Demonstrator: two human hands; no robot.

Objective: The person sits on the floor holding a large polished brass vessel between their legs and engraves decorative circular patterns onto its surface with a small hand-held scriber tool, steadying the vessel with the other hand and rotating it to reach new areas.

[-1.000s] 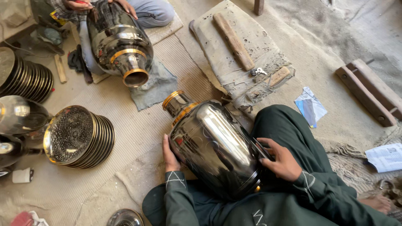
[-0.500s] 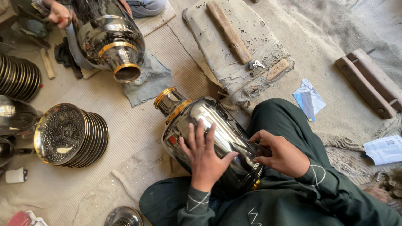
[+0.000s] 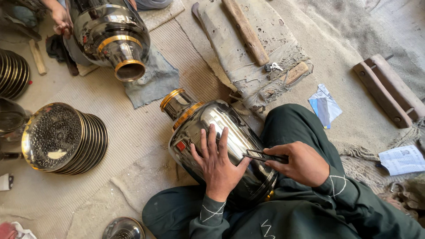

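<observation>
A large polished metal vase [image 3: 230, 128] with brass bands at its neck lies on its side across my lap. My left hand [image 3: 217, 161] rests flat on top of its body, fingers spread. My right hand [image 3: 299, 163] grips a thin dark tool [image 3: 261, 155] whose tip touches the vase's side near the base. I sit on the ground in dark green clothes.
Another person's hand [image 3: 62, 20] steadies a second shiny vase [image 3: 110, 35] at the top left, on a grey cloth [image 3: 152, 82]. A stack of perforated metal bowls [image 3: 62, 137] lies left. A wooden block wrapped in cloth [image 3: 252, 48] with keys sits ahead; wooden bars [image 3: 389, 90] and papers lie right.
My left hand came from under the vase's left side onto its top. The vase has rolled a little and the view shifted.
</observation>
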